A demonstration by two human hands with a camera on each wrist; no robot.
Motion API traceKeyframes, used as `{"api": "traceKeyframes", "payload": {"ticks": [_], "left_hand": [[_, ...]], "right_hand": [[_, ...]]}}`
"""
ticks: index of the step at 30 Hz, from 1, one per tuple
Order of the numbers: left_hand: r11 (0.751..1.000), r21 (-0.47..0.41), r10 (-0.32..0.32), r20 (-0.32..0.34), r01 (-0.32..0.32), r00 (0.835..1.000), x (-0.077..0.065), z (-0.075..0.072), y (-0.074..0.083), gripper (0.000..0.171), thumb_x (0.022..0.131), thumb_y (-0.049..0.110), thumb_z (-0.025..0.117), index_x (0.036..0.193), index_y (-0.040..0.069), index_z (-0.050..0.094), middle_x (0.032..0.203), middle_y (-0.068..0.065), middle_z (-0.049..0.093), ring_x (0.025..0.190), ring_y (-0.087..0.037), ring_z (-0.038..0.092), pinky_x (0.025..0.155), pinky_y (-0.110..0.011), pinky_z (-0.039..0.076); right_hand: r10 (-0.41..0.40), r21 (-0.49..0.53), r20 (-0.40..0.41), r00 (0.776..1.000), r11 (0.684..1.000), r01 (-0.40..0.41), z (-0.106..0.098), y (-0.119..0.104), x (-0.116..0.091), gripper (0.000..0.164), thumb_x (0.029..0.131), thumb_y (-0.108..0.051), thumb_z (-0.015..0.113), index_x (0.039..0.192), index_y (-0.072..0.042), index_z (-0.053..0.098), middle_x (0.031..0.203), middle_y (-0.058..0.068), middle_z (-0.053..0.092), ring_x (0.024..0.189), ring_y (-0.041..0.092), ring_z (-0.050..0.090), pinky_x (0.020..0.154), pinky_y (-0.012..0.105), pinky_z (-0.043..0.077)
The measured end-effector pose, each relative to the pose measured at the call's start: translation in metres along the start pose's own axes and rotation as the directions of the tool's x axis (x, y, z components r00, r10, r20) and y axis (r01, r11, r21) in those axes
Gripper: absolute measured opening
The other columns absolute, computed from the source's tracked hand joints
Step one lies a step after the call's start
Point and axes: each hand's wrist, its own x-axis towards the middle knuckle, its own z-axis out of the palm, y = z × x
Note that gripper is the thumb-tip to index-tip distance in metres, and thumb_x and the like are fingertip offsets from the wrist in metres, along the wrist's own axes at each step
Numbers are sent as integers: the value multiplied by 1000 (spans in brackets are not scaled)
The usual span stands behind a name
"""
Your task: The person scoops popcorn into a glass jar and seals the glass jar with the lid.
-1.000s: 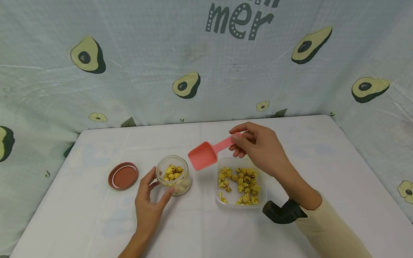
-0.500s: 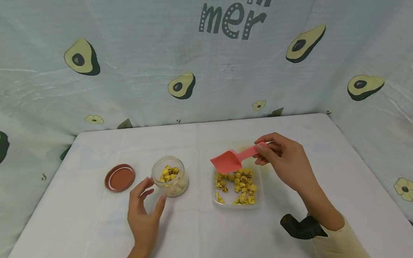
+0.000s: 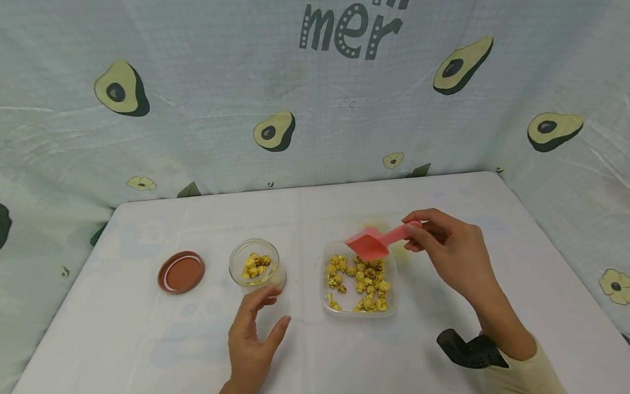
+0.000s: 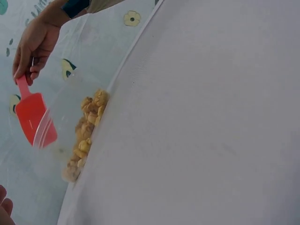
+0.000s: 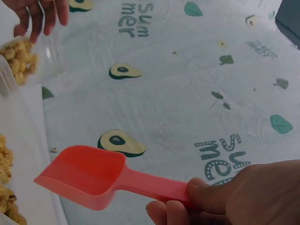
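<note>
A pink plastic scoop (image 3: 369,244) is pinched by its handle between the thumb and fingers of my right hand (image 3: 450,254). Its bowl hangs over the back of a clear square container (image 3: 327,312) holding caramel-coloured popcorn (image 3: 371,284). In the right wrist view the bowl of the scoop (image 5: 89,173) shows nothing in it. My left hand (image 3: 253,345) hovers in front of a glass jar (image 3: 280,273), fingers loosely bent, thumb apart, holding nothing. Popcorn (image 3: 256,265) partly fills the jar, whose mouth is uncovered.
A reddish-brown round lid (image 3: 181,272) lies upside down left of the jar. White cloth covers the table (image 3: 123,339), and an avocado-print curtain (image 3: 206,76) rises behind its back edge and along both sides.
My right hand has carried the scoop rightward from beside the jar to over the container. The left hand has let go of the jar and moved back toward me and slightly right.
</note>
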Motion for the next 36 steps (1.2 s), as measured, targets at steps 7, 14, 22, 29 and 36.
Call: {"api": "traceKeyframes", "payload": {"ticks": [7, 14, 22, 29, 36], "left_hand": [[993, 56, -113, 189, 104, 976, 9, 22, -1, 56, 71, -8, 68, 123, -1, 48, 122, -19, 49, 111, -27, 46, 90, -28, 42], [969, 141, -237, 319, 202, 918, -1, 39, -30, 66, 77, 14, 70, 135, 10, 39, 140, -9, 32, 127, -25, 30, 102, -25, 28], [964, 164, -257, 359, 210, 897, -11, 45, -48, 70, 78, 23, 69, 137, 9, 34, 145, -5, 24, 130, -23, 23, 106, -25, 20], [966, 167, -248, 360, 199, 899, -11, 47, -50, 71, 79, 24, 68, 138, 10, 33, 145, -5, 23, 131, -22, 23, 106, -24, 19], [974, 141, -215, 351, 176, 911, -5, 47, -38, 71, 77, 16, 70, 138, 10, 33, 143, -11, 26, 130, -26, 24, 106, -24, 19]], "right_hand": [[-53, -34, 10, 999, 998, 53, 0, 1, 0, 14, 83, -19, 63, 97, -17, 64, 72, -8, 64, 60, 3, 60, 56, 19, 49], [-219, -144, -9, 976, 966, 215, 7, -6, -5, 22, 76, -7, 68, 95, -17, 65, 74, -7, 64, 58, -1, 56, 49, 18, 47], [-393, -239, 89, 915, 884, 403, 14, -7, -6, 25, 74, -8, 70, 98, -12, 65, 90, -5, 66, 69, 4, 58, 57, 19, 50], [-463, -238, 161, 872, 839, 489, 15, 1, -1, 25, 74, -5, 69, 98, -9, 65, 90, -4, 65, 76, 7, 60, 64, 23, 52], [-403, -245, 205, 892, 861, 445, 9, 11, 4, 20, 78, -7, 67, 96, -13, 61, 82, -8, 61, 64, 3, 50, 54, 20, 47]]}}
